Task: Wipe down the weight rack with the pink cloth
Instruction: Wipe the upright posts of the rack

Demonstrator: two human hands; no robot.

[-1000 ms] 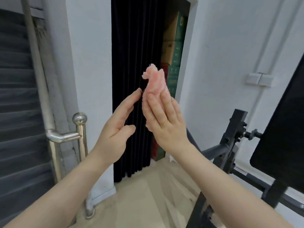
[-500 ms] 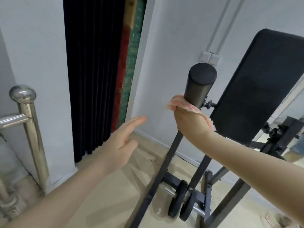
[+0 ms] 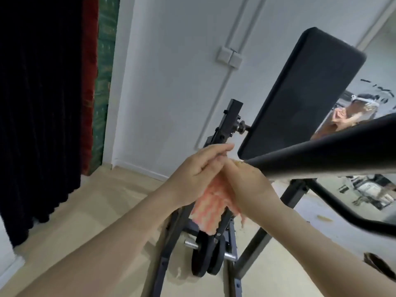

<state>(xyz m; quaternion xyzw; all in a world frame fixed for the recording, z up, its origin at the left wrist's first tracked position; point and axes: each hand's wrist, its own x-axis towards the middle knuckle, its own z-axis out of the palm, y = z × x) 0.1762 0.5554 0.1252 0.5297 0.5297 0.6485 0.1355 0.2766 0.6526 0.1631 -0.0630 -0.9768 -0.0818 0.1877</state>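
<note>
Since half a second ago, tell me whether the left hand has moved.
Yes. The left hand has swung right, from beside the rack onto the pink cloth at the right hand.
</note>
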